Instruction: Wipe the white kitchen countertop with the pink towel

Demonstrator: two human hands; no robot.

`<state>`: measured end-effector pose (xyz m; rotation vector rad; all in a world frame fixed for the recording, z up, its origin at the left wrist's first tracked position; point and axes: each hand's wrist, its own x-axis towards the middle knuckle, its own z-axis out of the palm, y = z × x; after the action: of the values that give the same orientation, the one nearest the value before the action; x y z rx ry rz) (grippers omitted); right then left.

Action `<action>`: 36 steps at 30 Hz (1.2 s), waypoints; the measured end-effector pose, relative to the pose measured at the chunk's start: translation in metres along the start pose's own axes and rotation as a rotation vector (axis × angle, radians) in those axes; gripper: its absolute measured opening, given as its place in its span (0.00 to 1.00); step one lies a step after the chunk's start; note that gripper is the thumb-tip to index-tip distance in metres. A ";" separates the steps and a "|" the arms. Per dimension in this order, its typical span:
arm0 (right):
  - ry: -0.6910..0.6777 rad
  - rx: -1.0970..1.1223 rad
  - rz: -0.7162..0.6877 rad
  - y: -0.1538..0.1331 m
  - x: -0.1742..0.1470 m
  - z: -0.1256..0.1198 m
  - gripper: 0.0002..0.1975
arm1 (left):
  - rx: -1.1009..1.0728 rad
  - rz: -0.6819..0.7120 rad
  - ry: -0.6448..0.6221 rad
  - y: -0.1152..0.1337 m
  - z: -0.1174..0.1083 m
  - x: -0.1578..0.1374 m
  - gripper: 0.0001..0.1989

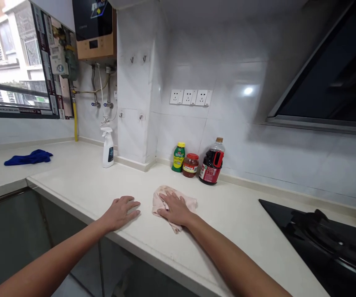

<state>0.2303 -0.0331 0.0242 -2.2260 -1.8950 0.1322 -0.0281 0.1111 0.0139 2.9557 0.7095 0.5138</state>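
Note:
My right hand (174,208) holds a pale pink cloth (188,201) down against the white countertop (128,181). Its fingers are somewhat spread over the fabric, which is crumpled and has brownish marks. Part of the cloth is hidden under the palm. To the left, my left hand (122,212) rests on the counter near its front edge, fingers apart and nothing in them. Behind the cloth, against the wall, stand a green bottle with a yellow cap (178,157), a red-lidded jar (191,166) and a large dark sauce bottle with a red handle (212,163).
A white spray bottle (107,148) stands beside the wall pillar (136,90). Farther left lies a dark blue cloth (29,157). A black gas hob (329,243) is set in the counter at right, beneath a dark range hood (333,74). Wall sockets (190,97) sit above the bottles.

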 end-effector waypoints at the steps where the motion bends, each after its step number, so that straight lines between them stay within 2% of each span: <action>1: -0.002 0.001 -0.003 0.000 -0.008 0.000 0.36 | 0.001 -0.003 -0.001 0.000 0.000 0.000 0.25; 3: 0.005 -0.004 0.029 0.011 -0.026 -0.002 0.36 | -0.003 -0.010 -0.003 0.001 -0.001 0.000 0.25; 5: 0.027 -0.020 0.113 0.034 -0.045 -0.005 0.35 | -0.008 -0.019 -0.006 0.002 -0.001 0.000 0.25; 9: 0.096 -0.077 0.374 0.101 -0.096 -0.017 0.33 | -0.019 -0.055 -0.010 0.005 -0.003 -0.002 0.25; 13: 0.144 -0.137 0.631 0.161 -0.169 -0.028 0.35 | -0.035 -0.073 0.014 0.007 -0.006 -0.005 0.25; 15: 0.157 -0.160 0.726 0.177 -0.202 -0.029 0.36 | -0.032 -0.077 0.017 0.008 -0.006 -0.007 0.25; 17: 0.168 -0.178 0.782 0.181 -0.227 -0.026 0.37 | -0.026 -0.089 0.019 0.009 -0.005 -0.007 0.24; 21: 0.168 -0.192 0.823 0.159 -0.247 -0.010 0.37 | -0.025 -0.105 0.029 0.009 -0.002 -0.008 0.24; 25: 0.110 -0.171 0.769 0.109 -0.240 0.002 0.34 | -0.007 -0.109 0.065 0.011 -0.005 -0.008 0.22; 28: 0.071 -0.156 0.657 0.065 -0.219 0.006 0.33 | -0.026 -0.141 0.097 0.021 -0.010 -0.009 0.20; 32: 0.033 -0.127 0.474 0.015 -0.179 0.005 0.33 | -0.085 -0.182 0.067 0.045 -0.009 -0.013 0.22; 36: 0.039 -0.089 0.367 -0.005 -0.148 0.002 0.30 | -0.083 -0.206 0.067 0.067 -0.002 -0.018 0.21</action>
<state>0.2003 -0.1778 0.0133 -2.5949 -1.4820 0.0620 -0.0147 0.0437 0.0188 2.7588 0.9608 0.6104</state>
